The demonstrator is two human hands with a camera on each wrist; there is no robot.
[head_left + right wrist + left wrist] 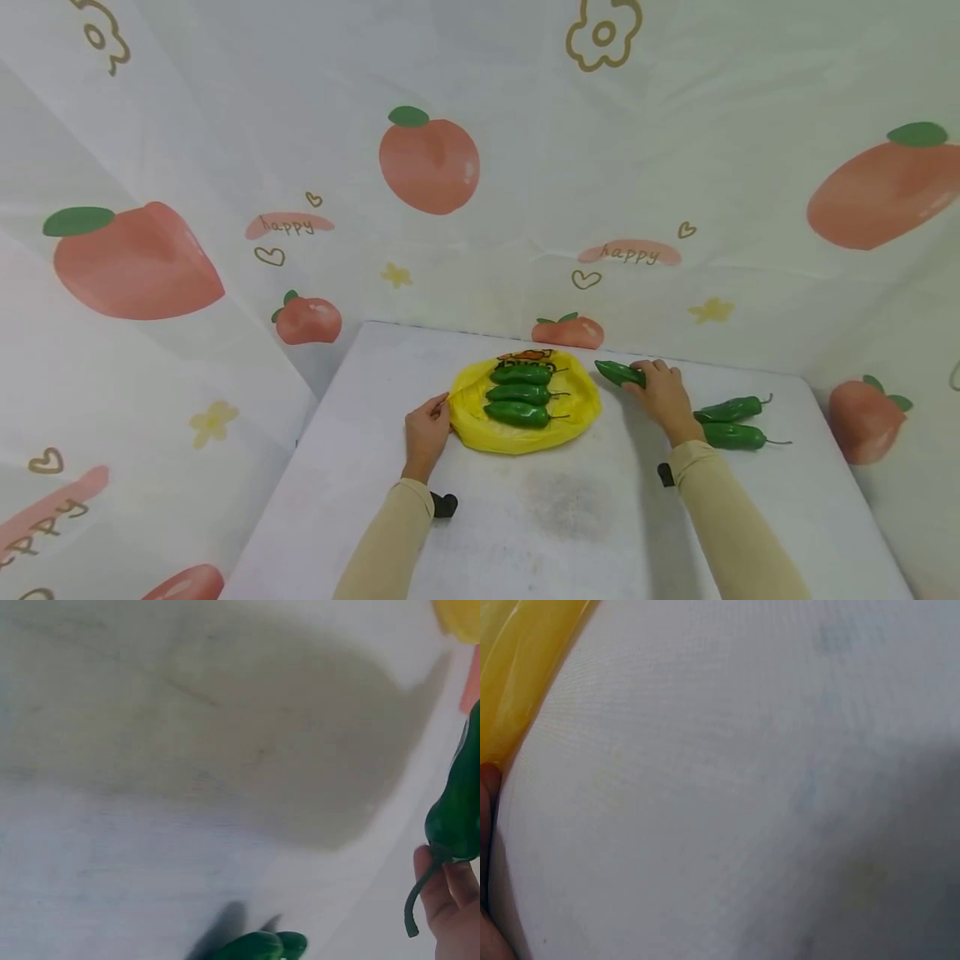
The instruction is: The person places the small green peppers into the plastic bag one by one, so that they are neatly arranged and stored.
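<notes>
A yellow plastic bag (pixel 472 429) lies on the white table in the head view, with three green peppers (pixel 517 394) lined up on it, one above another. My left hand (pixel 427 433) pinches the bag's left edge. To the right of the bag, my right hand (pixel 666 398) holds another green pepper (pixel 618 372), its tip pointing left towards the bag. In the right wrist view that pepper (pixel 457 802) shows its curved stem, and fingers (pixel 431 889) grip it near the stem end.
Two more green peppers (pixel 738 435) lie on the table right of my right hand. The white table (pixel 510 533) meets a fruit-patterned cloth (pixel 480 275) at its back edge. Black wrist pieces (pixel 444 505) show below the hands.
</notes>
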